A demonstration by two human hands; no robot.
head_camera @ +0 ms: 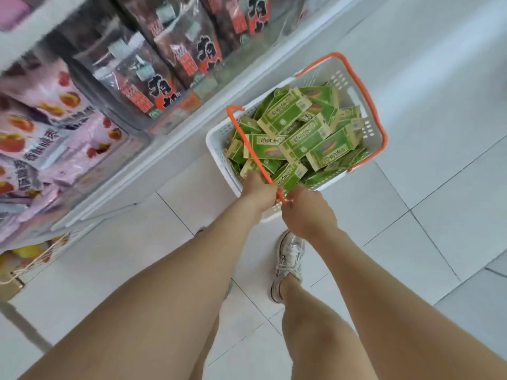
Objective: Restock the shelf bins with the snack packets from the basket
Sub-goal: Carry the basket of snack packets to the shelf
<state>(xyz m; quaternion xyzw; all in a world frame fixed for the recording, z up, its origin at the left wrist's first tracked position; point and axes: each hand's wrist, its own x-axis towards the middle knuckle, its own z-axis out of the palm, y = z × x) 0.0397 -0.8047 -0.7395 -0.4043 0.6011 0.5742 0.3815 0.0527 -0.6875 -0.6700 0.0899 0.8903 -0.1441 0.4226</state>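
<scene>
Heaping level with the rim, the green snack packets (299,138) are noted lying loose and crosswise in the white basket (212,138), right of centre in the frame, just beside the shelf base. The basket is held at its near edge only: the left hand (259,193) is curled over the near rim, and the right hand (307,212) is closed round the lower end of the near orange handle (255,154). The far handle (381,127) is left unheld. A tilt away from the hands is judged the main hazard, since topmost packets could slide over the far wall onto the tiled floor (439,187). The shelf bins (153,86) at upper left could be struck if the basket is swung. Whether the basket rests on the floor cannot be told.
</scene>
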